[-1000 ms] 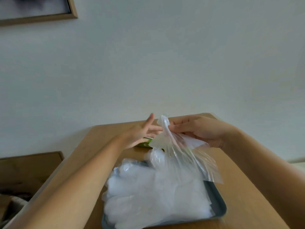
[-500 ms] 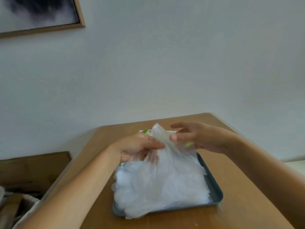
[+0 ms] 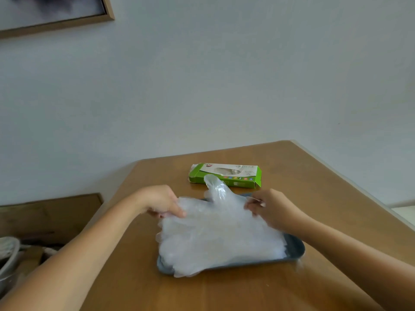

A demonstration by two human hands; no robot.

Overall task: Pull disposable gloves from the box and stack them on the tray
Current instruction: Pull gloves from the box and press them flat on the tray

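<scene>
2 pinch grips, left hand (image 3: pixel 161 203) and right hand (image 3: pixel 267 207), on far edge of clear gloves (image 3: pixel 220 239) piled on grey tray (image 3: pixel 296 249). Green box (image 3: pixel 224 176) lying flat just beyond tray on brown wooden tabletop (image 3: pixel 325 187). Plain pale wall (image 3: pixel 224 86) behind, framed picture (image 3: pixel 56 21) top left, low wooden unit (image 3: pixel 45 216) at left.

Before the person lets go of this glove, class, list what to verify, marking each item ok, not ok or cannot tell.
1. Grip: left hand and right hand both pinch the top glove: ok.
2. Top glove lies over the pile on the tray: ok.
3. Top glove flat: not ok, one part sticks up in front of the box.
4. Pile inside the tray rim: not ok, it overhangs the near left corner.
5. Box close, behind the tray on the table: ok.
6. Gloves left in the box: cannot tell.
</scene>
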